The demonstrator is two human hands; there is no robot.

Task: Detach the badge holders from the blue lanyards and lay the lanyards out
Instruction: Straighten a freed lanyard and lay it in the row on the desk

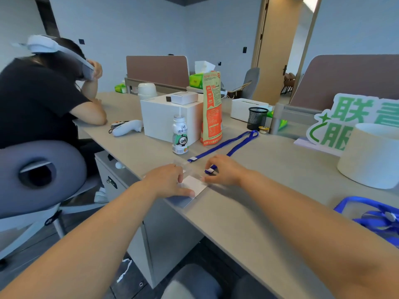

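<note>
Clutter lines the far side of the desk (248, 203): a white box (164, 117), a small panda-printed bottle (180, 134) in front of it, a tall orange snack bag (212, 111) just beside them, and a black mesh pen cup (257, 118) further right. A white cylinder (371, 156) and a green-lettered sign (345, 119) stand at the right, both cut off by the frame. A seated person (43, 93) wearing a headset leans on the desk at the left, with a white controller (127, 127) near the elbow.

The clear badge holder (194, 184) lies at the desk's near edge between both hands. The left hand (168, 180) grips its left side, fingers curled on top and thumb along the near edge. The right hand (224, 170) pinches one white-tabbed end of the blue lanyard (237, 143), fingers bent close together. The strap runs away across the desk, looping near the pen cup; its other tabbed end lies just beyond the holder. Blur hides whether the clip is joined to the holder. A heap of blue lanyards (375, 219) sits at the right edge, partly out of view
</note>
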